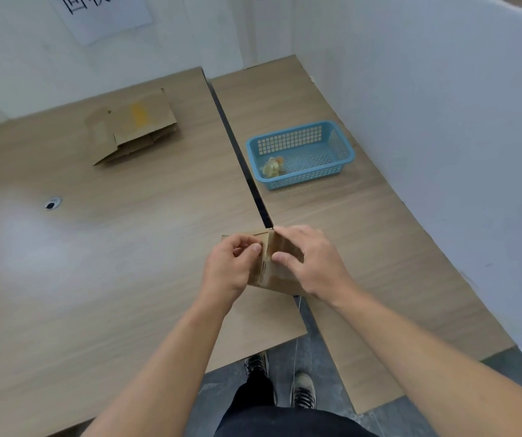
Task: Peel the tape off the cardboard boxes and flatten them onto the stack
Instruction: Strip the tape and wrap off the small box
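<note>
A small brown cardboard box [269, 272] is held between both hands above the near edge of the wooden tables. My left hand [231, 266] grips its left side, thumb and fingers pinched at the top seam. My right hand [310, 260] holds the right side, with the thumb pressed on the front face and the fingers over the top corner. Clear tape shows faintly along the box's front. At the far left lies a stack of flattened cardboard [130, 126].
A blue plastic basket [341, 159] on the right table holds a crumpled wad of tape [272, 167]. A dark gap [237, 146] runs between the two tables. A cable hole [53, 204] sits at left. White partition walls enclose the tables.
</note>
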